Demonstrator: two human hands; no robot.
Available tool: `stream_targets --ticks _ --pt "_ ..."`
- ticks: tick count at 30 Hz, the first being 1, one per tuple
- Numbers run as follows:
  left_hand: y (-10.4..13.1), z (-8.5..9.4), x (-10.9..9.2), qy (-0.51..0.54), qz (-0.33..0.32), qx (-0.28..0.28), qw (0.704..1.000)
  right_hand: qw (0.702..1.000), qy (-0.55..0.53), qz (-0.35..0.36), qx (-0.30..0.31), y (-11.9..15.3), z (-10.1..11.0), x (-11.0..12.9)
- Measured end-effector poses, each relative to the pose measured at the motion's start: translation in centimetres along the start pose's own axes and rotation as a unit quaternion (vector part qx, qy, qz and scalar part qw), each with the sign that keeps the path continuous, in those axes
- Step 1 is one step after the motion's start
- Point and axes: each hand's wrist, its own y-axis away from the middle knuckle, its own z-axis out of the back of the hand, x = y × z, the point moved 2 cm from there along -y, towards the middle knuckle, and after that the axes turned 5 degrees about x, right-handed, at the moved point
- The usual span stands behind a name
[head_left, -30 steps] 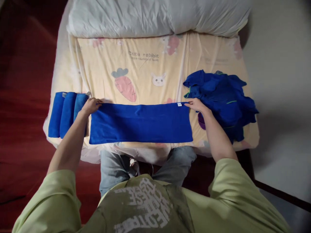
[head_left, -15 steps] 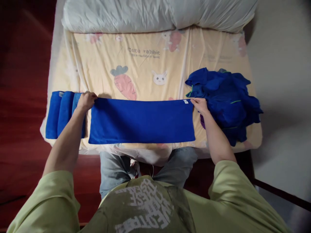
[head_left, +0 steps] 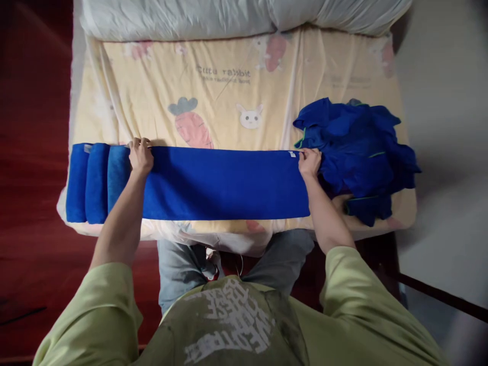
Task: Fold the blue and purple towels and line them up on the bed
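A blue towel (head_left: 224,185), in a long flat strip, lies along the near part of the bed with a small white tag at its far right corner. My left hand (head_left: 142,156) has its fingers bent over the far left corner, closed on the cloth. At the tagged corner my right hand (head_left: 310,162) pinches the far edge. Left of my left hand, several folded blue towels (head_left: 96,183) sit side by side, the last partly behind my wrist and forearm. A loose heap of blue cloths (head_left: 358,145) with some green edging lies beyond my right hand.
The bed (head_left: 219,109) has a yellow sheet printed with carrots and rabbits. A rolled pale quilt (head_left: 183,20) runs along its far side. Dark red floor (head_left: 34,168) shows at left, a pale wall or surface (head_left: 446,132) at right.
The blue towel has come down flatter on the bed, its tagged end now nearer the heap. My fingers have shifted from pinching outstretched corners to bending over them. The view has tilted slightly.
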Motion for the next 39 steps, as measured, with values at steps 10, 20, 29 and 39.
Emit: stream_targets --ticks 10,20,29,39 --pt "8.3 -3.6 2.1 0.003 -0.103 0.023 0.994 0.991 0.044 0.01 0.124 7.2 0.1 3.5" --pt "24.0 -6.0 6.9 0.011 -0.092 -0.036 0.995 0.993 0.015 0.012 0.117 21.6 1.8 2.0" --pt "26.8 -5.8 10.2 -0.014 -0.057 -0.01 0.998 0.98 0.023 -0.071 0.187 26.1 3.1 0.5" --pt "34.9 -7.1 10.1 0.06 -0.078 -0.022 0.995 0.977 -0.067 -0.152 0.136 27.8 6.6 3.2"
